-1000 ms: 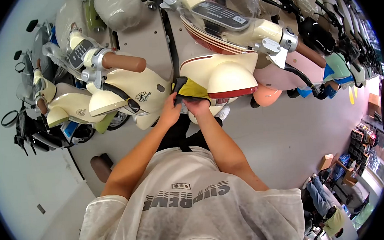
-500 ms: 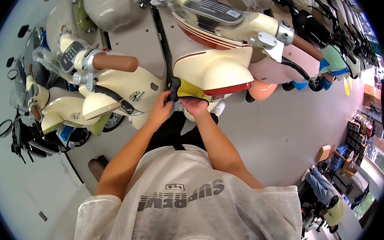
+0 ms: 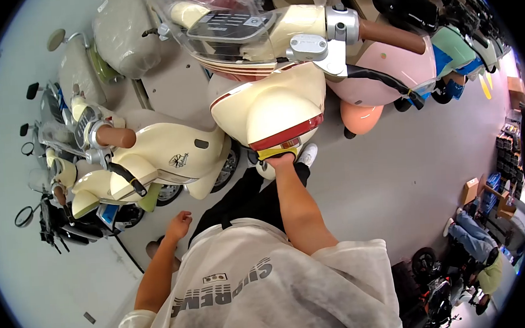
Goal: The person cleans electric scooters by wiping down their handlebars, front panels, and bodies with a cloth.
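My right hand is closed on a yellow and black cloth, which lies against the cream scooter just below its red strip. Part of the cloth is hidden by the hand and the scooter's rounded end. Off to the left and lower, my left hand hangs beside my body, its fingers loosely bent and apart, with nothing in it. It touches no scooter.
Another cream scooter with a brown grip stands at left. On the right are a pink scooter and an orange rounded part. A person is at the lower right, near a cardboard box.
My left hand has let go of the cloth and dropped down to the left. My right hand has brought the cloth beneath the scooter's red strip. The view has shifted and turned.
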Demonstrator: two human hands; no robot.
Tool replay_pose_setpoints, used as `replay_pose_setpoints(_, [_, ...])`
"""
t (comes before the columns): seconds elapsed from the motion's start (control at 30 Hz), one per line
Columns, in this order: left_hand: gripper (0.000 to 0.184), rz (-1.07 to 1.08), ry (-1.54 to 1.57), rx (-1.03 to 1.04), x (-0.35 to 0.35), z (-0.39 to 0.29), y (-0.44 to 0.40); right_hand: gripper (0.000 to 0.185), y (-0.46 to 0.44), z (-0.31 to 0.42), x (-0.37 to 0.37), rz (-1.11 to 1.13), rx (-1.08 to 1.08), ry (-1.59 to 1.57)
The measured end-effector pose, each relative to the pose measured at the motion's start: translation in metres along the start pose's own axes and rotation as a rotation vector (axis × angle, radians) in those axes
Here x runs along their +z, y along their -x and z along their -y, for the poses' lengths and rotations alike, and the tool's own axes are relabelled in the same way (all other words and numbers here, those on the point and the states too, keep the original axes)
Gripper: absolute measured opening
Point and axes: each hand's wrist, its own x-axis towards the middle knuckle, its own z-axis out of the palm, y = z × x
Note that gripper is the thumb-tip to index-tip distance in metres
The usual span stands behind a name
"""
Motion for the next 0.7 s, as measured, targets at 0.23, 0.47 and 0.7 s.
replay_pose_setpoints(0.23, [0.034, 0.039, 0.118, 0.107, 0.007, -0.016, -0.005, 0.064, -0.025, 0.045, -0.002, 0.037, -0.126, 0.116])
replay_pose_setpoints(0.47, [0.043, -0.185, 0.118, 0.504, -0.038, -0.208, -0.022, 0.055, -0.025, 0.089, 0.051, -0.024, -0.622, 0.301])
replay_pose_setpoints(0.7, [0.087, -0.21, 0.751, 0.382, -0.076, -0.37, -0.047, 0.042, -0.007, 0.128, 0.175, 0.147, -1.529, 1.377])
